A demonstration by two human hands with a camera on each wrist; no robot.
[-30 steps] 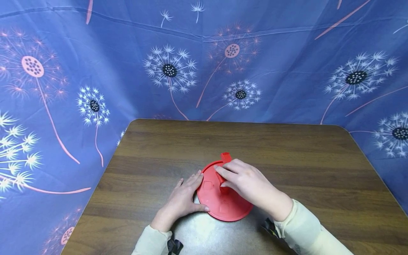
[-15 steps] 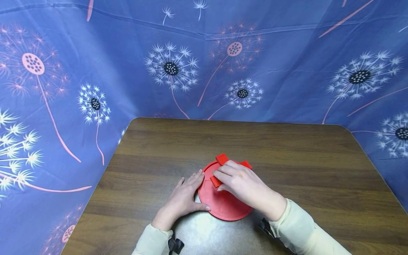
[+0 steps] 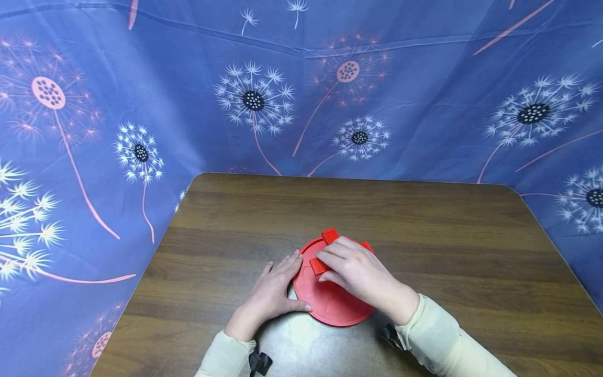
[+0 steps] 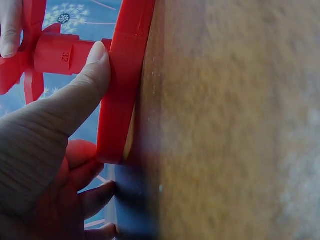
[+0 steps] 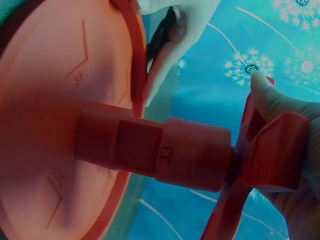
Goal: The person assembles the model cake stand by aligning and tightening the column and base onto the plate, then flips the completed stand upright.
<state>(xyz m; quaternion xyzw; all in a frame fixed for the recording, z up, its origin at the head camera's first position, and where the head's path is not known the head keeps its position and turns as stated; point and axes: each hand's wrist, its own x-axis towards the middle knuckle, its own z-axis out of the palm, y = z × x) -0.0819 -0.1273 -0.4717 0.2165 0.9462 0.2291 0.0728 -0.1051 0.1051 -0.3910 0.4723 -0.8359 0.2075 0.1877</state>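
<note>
A round red plastic base [image 3: 332,309] with a raised rim lies on the table. From its middle rises a short red post [image 5: 195,155], marked 33 in the right wrist view. On the post sits a red crosspiece [image 3: 319,266] with several blocky arms. My right hand [image 3: 360,269] grips this crosspiece from above, fingers and thumb about its arms. My left hand [image 3: 270,296] holds the base's left edge, its thumb on the rim [image 4: 119,110] and its fingers along the side. The right hand hides part of the crosspiece and post in the head view.
The brown wooden table [image 3: 226,220] has rounded far corners. Behind it and to both sides hangs a blue dandelion-print cloth [image 3: 188,94]. A bright glare lies on the tabletop in front of the base. Black straps [image 3: 259,362] show at the wrists.
The crosspiece has turned anticlockwise over the base, so its far arm sits further left and another arm shows beside my right hand. That hand has shifted slightly left; my left hand stays at the rim.
</note>
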